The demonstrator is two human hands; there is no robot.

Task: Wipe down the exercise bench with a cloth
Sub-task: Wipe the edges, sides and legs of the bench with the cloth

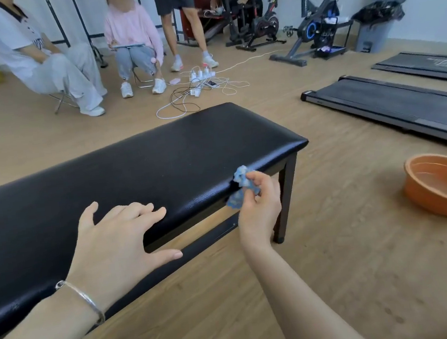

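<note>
The bench point(186, 145) runs near-left to far-right; the right hand point(260, 212) pinches the cloth point(242, 179) at its near edge, the left hand point(114, 244) lies spread on top.

The left hand point(119, 235) lies open and palm down on the near edge of the black padded vinyl bench point(173, 152). Its fingers are spread and straight, and the thumb is stretched out below the seat's edge. A thin silver bangle point(82, 297) circles that wrist, and the bare forearm comes in from the lower left. The right hand point(259, 209) stands on a bare forearm from the lower middle. Its curled fingers pinch a crumpled blue-and-white cloth point(241, 182) at the bench's near edge. The cloth seems to touch the padding, though the fingers partly hide the contact.
</note>
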